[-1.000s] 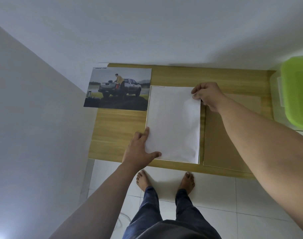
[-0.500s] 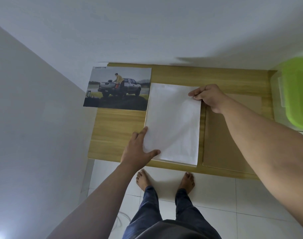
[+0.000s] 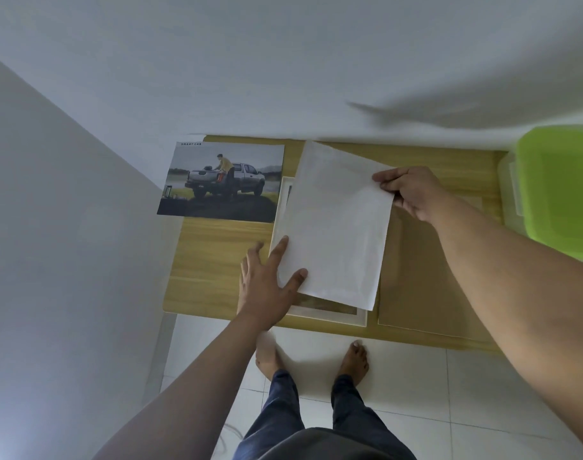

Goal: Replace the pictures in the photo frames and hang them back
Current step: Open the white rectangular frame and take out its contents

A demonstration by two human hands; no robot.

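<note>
One sheet (image 3: 336,227), pinched by right hand (image 3: 413,190), covers frame (image 3: 330,315); truck photo (image 3: 222,180) beside.

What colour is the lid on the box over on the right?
The lid is bright lime green, best seen in the head view.

A white sheet (image 3: 336,227) slants over the white frame (image 3: 330,315); the truck photo (image 3: 223,180) lies alongside.

This looks like a room in a home: the person stands on bare feet (image 3: 355,360) on a white tiled floor (image 3: 416,396), at a small wooden table (image 3: 217,260) pushed into a corner of plain white walls (image 3: 217,61). Household clutter shows too — a clear plastic storage box (image 3: 562,190) with a green lid at the right, and a printed picture (image 3: 222,180) of a pickup lying loose on the wood.
</note>
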